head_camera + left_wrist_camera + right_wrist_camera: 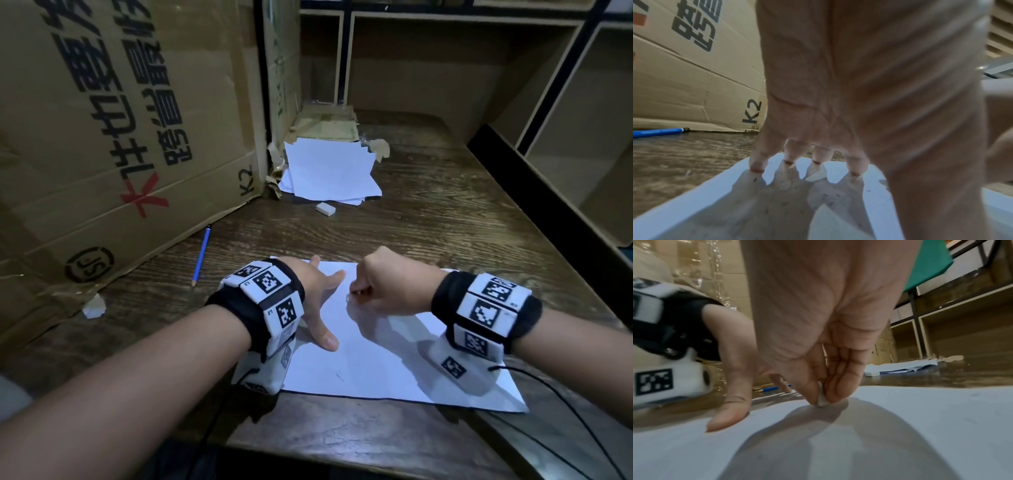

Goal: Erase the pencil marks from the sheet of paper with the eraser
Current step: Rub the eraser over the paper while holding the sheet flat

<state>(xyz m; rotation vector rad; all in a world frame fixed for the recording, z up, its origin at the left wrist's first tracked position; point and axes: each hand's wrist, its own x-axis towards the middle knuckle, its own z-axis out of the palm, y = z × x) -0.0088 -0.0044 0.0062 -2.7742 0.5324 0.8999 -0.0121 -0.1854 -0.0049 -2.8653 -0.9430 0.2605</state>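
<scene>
A white sheet of paper [376,359] lies on the dark wooden desk near its front edge. My left hand [318,301] presses the sheet's left part with spread, straight fingers [756,164]. My right hand [380,291] pinches a small white eraser [821,400] between thumb and fingers, its tip touching the paper [900,426] near the far middle. In the head view the eraser is hidden by the fist. A short pencil mark [339,377] shows near the sheet's front edge. Dark crumbs lie on the paper [875,203] under my left palm.
A blue pencil [201,254] lies left of the sheet beside a large cardboard box [120,137]. A second white eraser [324,209] sits in front of a stack of white papers [329,171] at the back. Shelves [565,120] rise on the right. A black cable [565,404] trails from my right wrist.
</scene>
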